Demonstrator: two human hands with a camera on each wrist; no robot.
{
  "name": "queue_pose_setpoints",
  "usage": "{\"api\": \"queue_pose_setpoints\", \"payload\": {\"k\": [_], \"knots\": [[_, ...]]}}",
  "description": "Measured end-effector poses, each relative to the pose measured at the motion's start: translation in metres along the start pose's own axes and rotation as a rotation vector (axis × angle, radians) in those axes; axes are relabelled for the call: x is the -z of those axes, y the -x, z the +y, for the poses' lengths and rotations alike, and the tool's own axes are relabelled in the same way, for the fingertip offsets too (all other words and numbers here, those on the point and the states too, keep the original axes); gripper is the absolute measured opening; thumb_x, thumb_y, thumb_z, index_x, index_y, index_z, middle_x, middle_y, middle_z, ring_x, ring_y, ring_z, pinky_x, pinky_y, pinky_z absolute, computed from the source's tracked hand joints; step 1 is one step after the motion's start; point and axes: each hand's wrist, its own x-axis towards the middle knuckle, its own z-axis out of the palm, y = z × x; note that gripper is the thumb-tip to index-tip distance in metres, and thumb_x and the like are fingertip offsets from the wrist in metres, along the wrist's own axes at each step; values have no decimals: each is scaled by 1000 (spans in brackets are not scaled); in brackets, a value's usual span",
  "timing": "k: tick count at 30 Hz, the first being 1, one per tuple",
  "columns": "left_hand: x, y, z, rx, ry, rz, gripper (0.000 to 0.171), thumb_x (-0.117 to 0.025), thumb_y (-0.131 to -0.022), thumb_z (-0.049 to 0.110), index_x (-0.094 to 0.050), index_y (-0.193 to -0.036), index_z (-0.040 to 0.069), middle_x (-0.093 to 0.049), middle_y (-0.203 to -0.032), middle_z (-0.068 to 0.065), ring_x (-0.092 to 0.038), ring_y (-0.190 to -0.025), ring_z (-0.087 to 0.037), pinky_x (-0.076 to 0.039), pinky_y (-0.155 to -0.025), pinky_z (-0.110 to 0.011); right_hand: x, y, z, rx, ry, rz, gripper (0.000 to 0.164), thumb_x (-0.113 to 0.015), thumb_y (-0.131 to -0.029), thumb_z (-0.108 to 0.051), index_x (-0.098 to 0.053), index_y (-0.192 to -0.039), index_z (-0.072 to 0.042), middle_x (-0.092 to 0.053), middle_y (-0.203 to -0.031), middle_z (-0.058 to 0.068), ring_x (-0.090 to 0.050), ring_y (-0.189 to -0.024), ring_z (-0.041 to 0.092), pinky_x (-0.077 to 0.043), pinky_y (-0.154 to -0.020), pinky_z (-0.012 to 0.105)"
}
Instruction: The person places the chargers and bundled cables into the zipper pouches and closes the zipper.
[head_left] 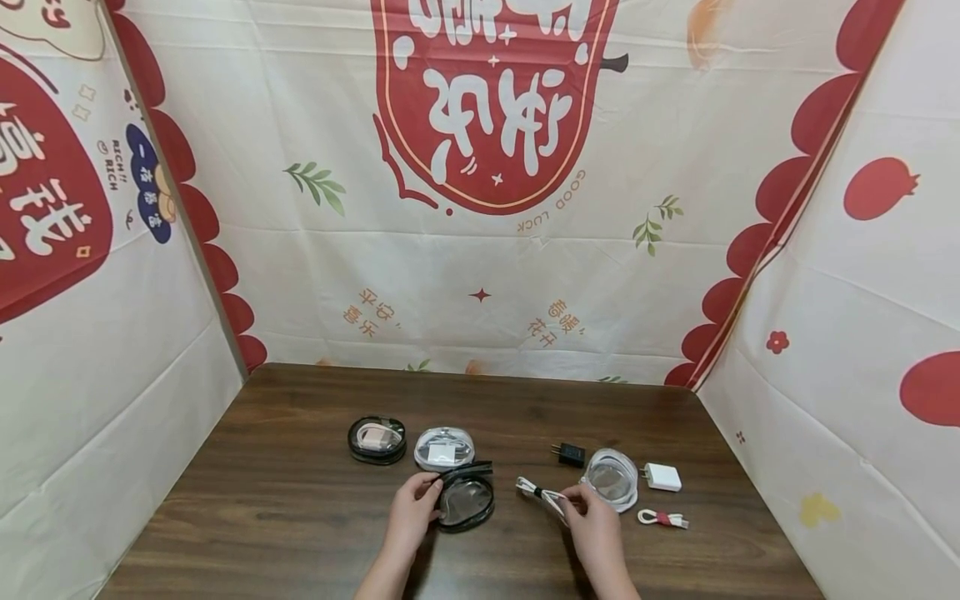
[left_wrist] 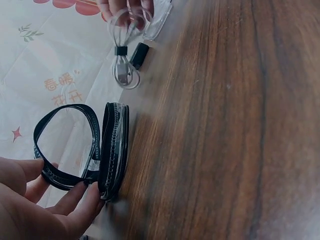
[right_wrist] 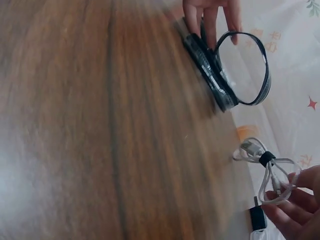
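Observation:
My left hand (head_left: 411,510) pinches the rim of a clear round pouch (head_left: 467,505) with black zippered edging. In the left wrist view the pouch's lid (left_wrist: 67,107) stands raised, its black ring apart from the zippered body (left_wrist: 115,150). My right hand (head_left: 595,527) holds a coiled white charging cable (head_left: 542,493) by one end, between thumb and fingers. A black strap (right_wrist: 267,159) binds the cable's middle, and the bundle hangs above the table to the right of the pouch. A white-edged clear round pouch (head_left: 611,482) lies just beyond the right hand.
Behind the left hand lie a black-edged pouch (head_left: 377,439) and a white-edged pouch (head_left: 444,449), each with a charger and cable inside. At right are a black plug adapter (head_left: 570,454), a white adapter (head_left: 663,477) and a white cable with a red strap (head_left: 663,519). Printed cloth surrounds the wooden table (head_left: 300,517).

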Motion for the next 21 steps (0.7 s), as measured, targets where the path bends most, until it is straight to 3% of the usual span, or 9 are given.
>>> {"api": "queue_pose_setpoints", "payload": {"k": [8, 13, 21], "knots": [[0, 1, 2, -2, -9, 3, 22, -59, -95, 7, -63, -109, -10, -62, -103, -22, -60, -93, -28, -58, -70, -43, 0, 6, -20, -8, -162, 37, 4, -72, -85, 0, -70, -89, 1, -68, -77, 5, -56, -60, 6, -48, -51, 22], [0, 2, 3, 2, 2, -2, 22, -59, -96, 7, -62, -109, -10, -62, -102, -21, -60, -91, -28, -58, -71, -43, -9, 9, -32, -32, -318, -12, 4, -69, -86, 5, -69, -90, 4, -67, -76, 8, -58, -57, 8, -52, -49, 24], [-1, 5, 6, 13, 4, -32, 22, -58, -96, 7, -62, -109, -11, -62, -102, -21, -60, -91, -28, -58, -72, -44, -26, 14, -46, -40, -418, -122, 5, -68, -88, 2, -69, -92, 4, -67, -77, 9, -60, -59, 9, -54, -52, 26]]}}
